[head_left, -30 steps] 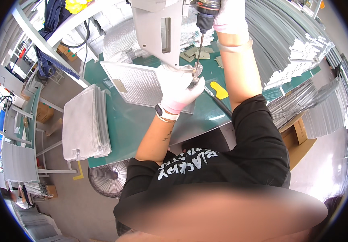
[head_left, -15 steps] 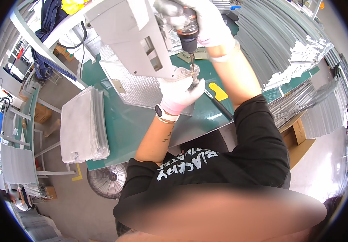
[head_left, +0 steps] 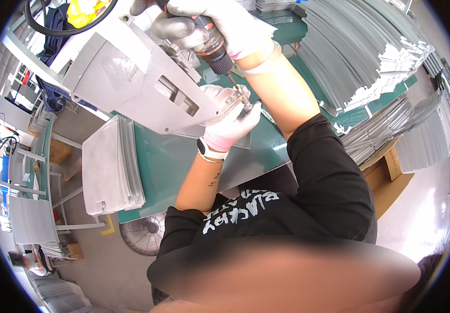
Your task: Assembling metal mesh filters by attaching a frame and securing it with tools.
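Note:
My right hand (head_left: 235, 26), in a white glove with grey fingertips, is wrapped around a power drill (head_left: 213, 48) with a black chuck. Its thin bit slants down to a small metal fitting (head_left: 242, 97) at the corner of a large light-grey panel (head_left: 131, 86). My gloved left hand (head_left: 234, 119) pinches that fitting and the panel's corner from below. The panel has a rectangular cutout and is held tilted above the green worktable (head_left: 170, 169). Where exactly the bit tip meets the fitting is too small to tell.
A stack of thin pale sheets (head_left: 111, 167) lies on the table's left side. Long grey strips (head_left: 334, 52) are piled at the far right. A floor fan (head_left: 144, 233), an open cardboard box (head_left: 389, 180) and a hanging black cable (head_left: 53, 32) surround the table.
The panel has swung left and tilted further over. My right hand and the drill have moved left, and the drill leans more. The yellow scraper is now hidden behind my right arm.

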Demonstrator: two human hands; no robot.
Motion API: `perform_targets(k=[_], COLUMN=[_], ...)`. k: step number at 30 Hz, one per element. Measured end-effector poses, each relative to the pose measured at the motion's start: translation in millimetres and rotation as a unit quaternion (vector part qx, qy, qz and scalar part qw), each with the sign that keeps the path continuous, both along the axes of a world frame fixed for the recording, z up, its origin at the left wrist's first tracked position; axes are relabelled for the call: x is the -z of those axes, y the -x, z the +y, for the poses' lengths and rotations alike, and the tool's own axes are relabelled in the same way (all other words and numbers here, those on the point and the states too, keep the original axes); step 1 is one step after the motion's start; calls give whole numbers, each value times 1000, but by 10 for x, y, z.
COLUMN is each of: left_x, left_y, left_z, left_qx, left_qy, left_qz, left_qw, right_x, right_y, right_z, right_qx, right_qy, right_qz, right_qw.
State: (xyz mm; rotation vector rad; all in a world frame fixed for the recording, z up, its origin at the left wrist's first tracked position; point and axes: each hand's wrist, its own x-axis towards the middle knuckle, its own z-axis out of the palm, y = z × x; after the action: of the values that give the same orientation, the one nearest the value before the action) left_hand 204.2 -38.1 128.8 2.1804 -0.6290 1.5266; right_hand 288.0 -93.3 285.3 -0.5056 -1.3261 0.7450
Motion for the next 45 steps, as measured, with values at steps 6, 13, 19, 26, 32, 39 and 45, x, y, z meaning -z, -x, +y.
perform_targets(k=[6, 13, 19, 26, 32, 39, 45], left_x=[58, -110, 134, -103, -76, 2285, 1020], left_y=[8, 201, 134, 340, 1545, 3201, 2601], left_z=[24, -13, -10, 10, 197, 805, 536], left_qx=[-35, -14, 7, -60, -34, -71, -222], left_qy=[-29, 17, 80, -41, -109, -144, -153], left_qz=[19, 91, 106, -6, 195, 499, 373], left_qw=[999, 996, 991, 997, 974, 852, 888], right_x=[-84, 1, 111, -297, -417, -202, -42], right_y=[308, 291, 172, -237, 162, 195, 288], right_z=[-217, -248, -286, -624, -732, -659, -824], right_qx=[-11, -107, -81, 111, 330, 179, 258], right_qy=[37, 13, -15, -153, -125, -99, -89], right_qz=[124, 129, 160, 209, 198, 202, 234], right_qw=[991, 986, 984, 960, 915, 958, 933])
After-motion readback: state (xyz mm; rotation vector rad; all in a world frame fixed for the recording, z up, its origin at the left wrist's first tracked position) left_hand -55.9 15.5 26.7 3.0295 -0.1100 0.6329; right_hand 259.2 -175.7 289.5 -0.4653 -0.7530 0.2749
